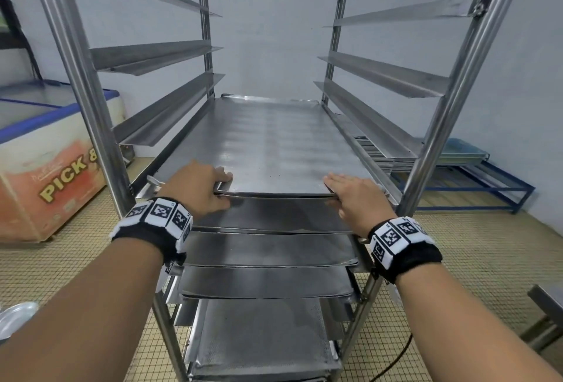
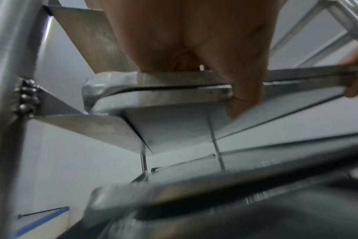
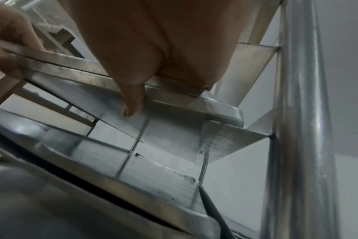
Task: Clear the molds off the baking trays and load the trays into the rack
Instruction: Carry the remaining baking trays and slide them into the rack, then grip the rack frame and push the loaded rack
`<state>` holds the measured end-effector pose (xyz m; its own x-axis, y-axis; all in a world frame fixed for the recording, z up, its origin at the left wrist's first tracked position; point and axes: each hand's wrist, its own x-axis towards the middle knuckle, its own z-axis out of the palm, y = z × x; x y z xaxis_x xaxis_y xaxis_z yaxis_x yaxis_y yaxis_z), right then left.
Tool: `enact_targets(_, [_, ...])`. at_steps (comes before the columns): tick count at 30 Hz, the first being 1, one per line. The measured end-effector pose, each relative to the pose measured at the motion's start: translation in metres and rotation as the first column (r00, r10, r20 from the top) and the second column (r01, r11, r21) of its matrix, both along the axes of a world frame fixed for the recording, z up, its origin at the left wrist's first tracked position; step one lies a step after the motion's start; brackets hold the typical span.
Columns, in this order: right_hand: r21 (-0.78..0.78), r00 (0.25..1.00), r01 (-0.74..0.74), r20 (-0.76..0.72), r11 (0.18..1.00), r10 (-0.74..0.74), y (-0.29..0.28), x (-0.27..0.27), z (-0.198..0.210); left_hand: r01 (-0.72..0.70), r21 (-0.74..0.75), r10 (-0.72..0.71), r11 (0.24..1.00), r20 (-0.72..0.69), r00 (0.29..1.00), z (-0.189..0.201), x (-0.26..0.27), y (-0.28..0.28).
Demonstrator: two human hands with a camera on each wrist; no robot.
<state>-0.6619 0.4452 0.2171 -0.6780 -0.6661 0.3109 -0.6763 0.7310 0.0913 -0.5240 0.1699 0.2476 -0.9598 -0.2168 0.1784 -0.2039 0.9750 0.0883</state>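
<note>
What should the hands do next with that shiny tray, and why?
Probably push the top tray a little further into the rack. The left hand and right hand both hold its near edge, its sides sit on the side rails, and that edge looks to stick out a bit at the front.

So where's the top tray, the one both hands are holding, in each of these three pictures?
Head view: top tray lies mid-frame in the rack, its near edge held by the left hand and right hand.
Left wrist view: its rim crosses the middle, under the palm.
Right wrist view: its rim slants across the upper middle.
Shared landmark: the tray's rounded front corners, each beside a rack upright.
</note>
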Motion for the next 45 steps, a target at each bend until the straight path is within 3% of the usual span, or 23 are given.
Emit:
enact_targets(5, [-0.098, 1.0, 0.007, -0.03, 0.995, -0.01, 0.006, 0.011, -0.006, -0.055, -0.273, -0.015, 0.961, -0.248, 0.969, -0.047, 0.02, 0.008])
enact_targets(7, [-0.195, 0.999, -0.009, -0.033, 0.981, 0.002, 0.013, 0.024, -0.012, -0.074, -0.253, 0.004, 0.965, -0.267, 0.964, -0.065, 0.033, 0.012])
enact_targets(11, [-0.245, 1.0, -0.029, 0.0, 0.969, 0.03, 0.034, 0.053, -0.025, -0.018, -0.181, -0.028, 0.983, -0.249, 0.968, -0.082, 0.069, 0.016])
enact_targets(13, [-0.33, 0.999, -0.023, 0.03, 0.944, 0.035, 0.045, 0.063, -0.026, -0.004, -0.076, -0.021, 0.997, -0.32, 0.947, -0.079, 0.089, 0.014])
enact_targets(16, [-0.585, 0.999, 0.034, 0.011, 0.81, -0.034, 0.06, 0.074, -0.017, -0.059, 0.203, 0.17, 0.977, -0.591, 0.789, -0.054, 0.108, 0.008])
enact_targets(18, [-0.717, 0.991, 0.114, 0.037, 0.688, -0.126, 0.068, 0.072, -0.006, -0.115, 0.342, 0.329, 0.933, -0.676, 0.66, -0.03, 0.111, 0.0])
enact_targets(21, [-0.835, 0.956, 0.246, 0.126, 0.492, -0.265, 0.077, 0.054, 0.018, -0.16, 0.553, 0.539, 0.818, -0.639, 0.549, 0.006, 0.105, -0.016])
enact_targets(23, [-0.878, 0.936, 0.289, 0.175, 0.381, -0.307, 0.078, 0.041, 0.038, -0.166, 0.595, 0.578, 0.787, -0.616, 0.535, 0.021, 0.093, -0.031])
enact_targets(25, [-0.895, 0.935, 0.305, 0.217, 0.325, -0.281, 0.074, 0.026, 0.057, -0.137, 0.606, 0.573, 0.783, -0.62, 0.536, 0.034, 0.078, -0.046])
enact_targets(28, [-0.912, 0.936, 0.292, 0.211, 0.289, -0.281, 0.063, 0.0, 0.073, -0.133, 0.631, 0.605, 0.765, -0.632, 0.485, 0.047, 0.055, -0.06])
enact_targets(35, [-0.947, 0.888, 0.281, 0.195, 0.154, -0.417, 0.044, -0.038, 0.072, -0.134, 0.67, 0.678, 0.73, -0.686, 0.266, 0.041, 0.014, -0.079])
enact_targets(39, [-0.959, 0.866, 0.251, 0.161, 0.132, -0.473, 0.037, -0.051, 0.068, -0.103, 0.656, 0.661, 0.748, -0.721, 0.208, 0.033, 0.0, -0.095])
enact_targets(45, [-0.963, 0.872, 0.234, 0.145, 0.137, -0.468, 0.02, -0.075, 0.069, -0.092, 0.669, 0.671, 0.738, -0.713, 0.203, 0.035, -0.025, -0.11])
